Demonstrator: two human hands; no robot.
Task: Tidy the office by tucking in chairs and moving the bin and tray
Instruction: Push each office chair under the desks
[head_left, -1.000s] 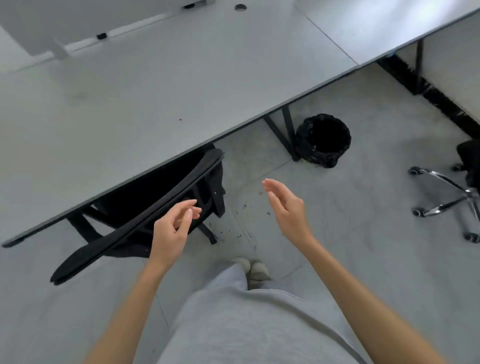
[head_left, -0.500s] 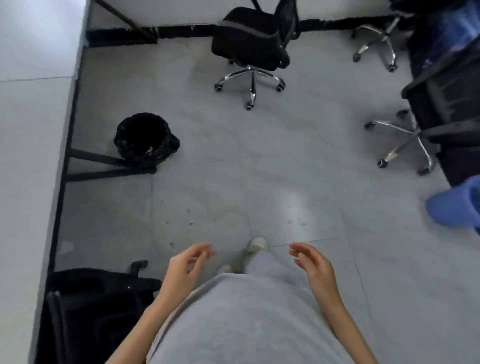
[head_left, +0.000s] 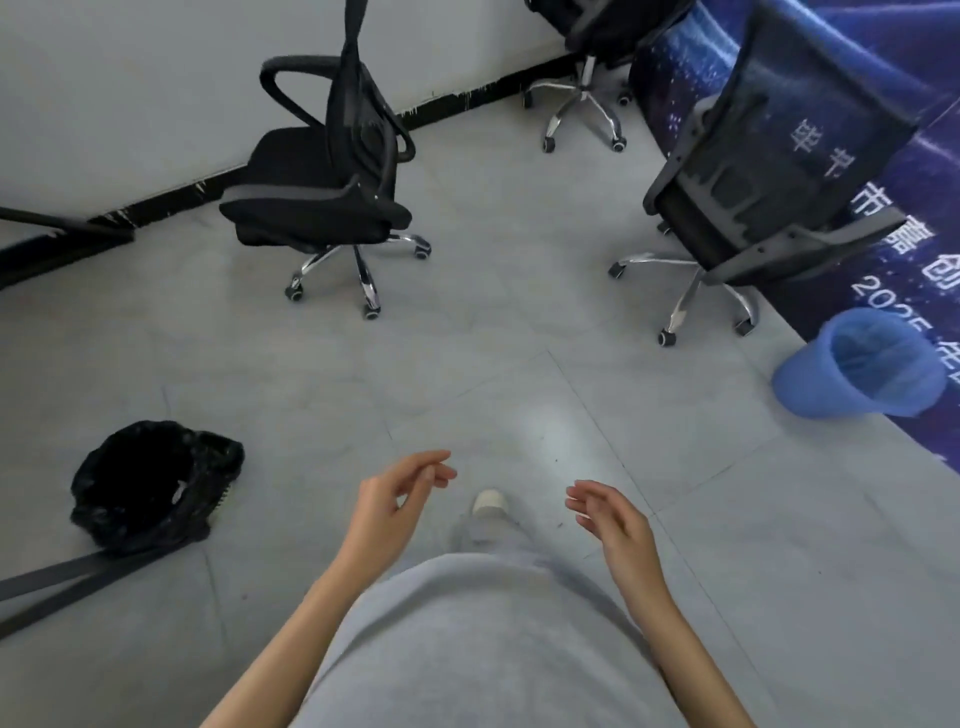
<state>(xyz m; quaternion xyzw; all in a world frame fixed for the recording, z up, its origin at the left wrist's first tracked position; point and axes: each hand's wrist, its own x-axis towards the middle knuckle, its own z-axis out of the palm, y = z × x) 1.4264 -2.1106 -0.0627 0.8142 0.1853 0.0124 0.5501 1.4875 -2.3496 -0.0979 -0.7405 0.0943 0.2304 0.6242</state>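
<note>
My left hand (head_left: 388, 506) and my right hand (head_left: 610, 517) hang in front of my waist, both empty with fingers loosely apart. A black office chair (head_left: 322, 202) on a chrome wheeled base stands out on the floor ahead and to the left. A grey-framed mesh chair (head_left: 758, 171) stands at the right, its back toward me. A third chair (head_left: 587, 62) is partly cut off at the top. A black bin (head_left: 150, 486) lined with a black bag sits on the floor at my left. A blue bin (head_left: 862, 364) leans at the right edge.
A dark desk leg (head_left: 67, 577) runs along the floor beside the black bin. A blue printed banner (head_left: 883, 218) covers the right side behind the grey chair. A white wall with a black skirting (head_left: 156, 205) closes the far left. Grey tiled floor lies between the chairs.
The view has swung right, away from the desk and the tucked chair, onto the open floor with loose chairs and the blue bin. Both hands stay empty and have dropped toward my waist.
</note>
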